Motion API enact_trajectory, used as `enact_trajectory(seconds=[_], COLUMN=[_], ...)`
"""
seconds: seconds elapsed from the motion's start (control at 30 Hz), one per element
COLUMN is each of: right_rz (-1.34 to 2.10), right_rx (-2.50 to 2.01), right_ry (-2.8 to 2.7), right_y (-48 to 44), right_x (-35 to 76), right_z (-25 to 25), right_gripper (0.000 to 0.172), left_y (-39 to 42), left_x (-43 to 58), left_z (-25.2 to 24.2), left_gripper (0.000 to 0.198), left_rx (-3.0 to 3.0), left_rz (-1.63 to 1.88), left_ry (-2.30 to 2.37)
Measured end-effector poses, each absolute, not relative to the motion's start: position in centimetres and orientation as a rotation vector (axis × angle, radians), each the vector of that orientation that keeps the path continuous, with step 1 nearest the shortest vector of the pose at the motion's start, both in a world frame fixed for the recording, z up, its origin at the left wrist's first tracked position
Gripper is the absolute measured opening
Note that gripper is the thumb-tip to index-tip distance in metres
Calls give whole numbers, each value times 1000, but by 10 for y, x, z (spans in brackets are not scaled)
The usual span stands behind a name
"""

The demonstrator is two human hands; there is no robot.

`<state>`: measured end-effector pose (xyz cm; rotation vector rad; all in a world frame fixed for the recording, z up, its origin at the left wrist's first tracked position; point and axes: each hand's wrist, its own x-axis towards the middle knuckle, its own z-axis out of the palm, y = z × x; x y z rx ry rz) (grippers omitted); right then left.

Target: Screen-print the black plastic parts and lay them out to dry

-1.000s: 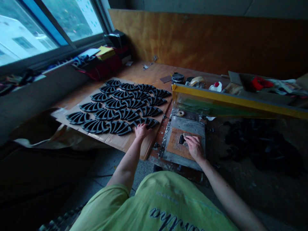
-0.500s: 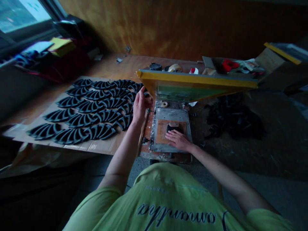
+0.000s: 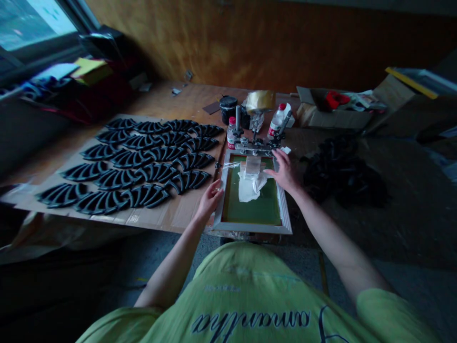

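A screen printing frame (image 3: 287,216) lies flat, its green mesh (image 3: 235,205) facing up. At its left edge is my left hand (image 3: 210,200), fingers bent and closed against the rim. My right hand (image 3: 285,172) hovers over the upper right side, open, thumb and fingers apart, holding nothing. Just left of that hand, a squeegee with a pale block handle (image 3: 253,164) rests on the mesh, with white ink (image 3: 250,186) spread around and below it. A metal hinge clamp (image 3: 254,147) grips the frame's far end. The plate and black part beneath are hidden.
Rows of black fan-shaped parts (image 3: 139,166) cover cardboard (image 3: 143,218) on the left. Dark pieces are heaped (image 3: 346,171) on the right. Behind the clamp stand two red-capped bottles (image 3: 231,133), a black tub (image 3: 228,109) and a tape roll (image 3: 260,101). An open carton (image 3: 332,118) sits farther right.
The raised screen frame has swung down flat over the plate. My left hand came down with its edge. My right hand left the black part and moved up beside the squeegee.
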<state>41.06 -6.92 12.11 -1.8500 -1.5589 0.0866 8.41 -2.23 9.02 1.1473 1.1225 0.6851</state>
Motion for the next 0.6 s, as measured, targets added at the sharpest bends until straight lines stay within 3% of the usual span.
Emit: enact_trajectory(seconds=[0.07,0.1,0.27,0.3,0.43,0.6], right_rz=[32,23,96,96,123,208], right_rx=[-1896,-1938,-1980,-1931,-1628,-1601], right_ry=[-1753,-1838,-2195,-2259,-2504,-2487], right_y=[-53,-48,-64,-74,-106,-99], right_x=[384,372,340,339,344,351], right_z=[128,129,116,113,109,118], right_gripper=[67,61,7,4,20,5], left_y=[-24,-22,-14,-13,-14,-16], left_x=[87,88,88,87,87,89], left_z=[69,61,39,38,38,44], left_gripper=[85,87,88,87,85,81], left_rx=[1175,1196,1234,1238,1253,1261], left_rz=[643,626,591,592,588,607], left_ry=[1140,1137,1115,1121,1142,1147])
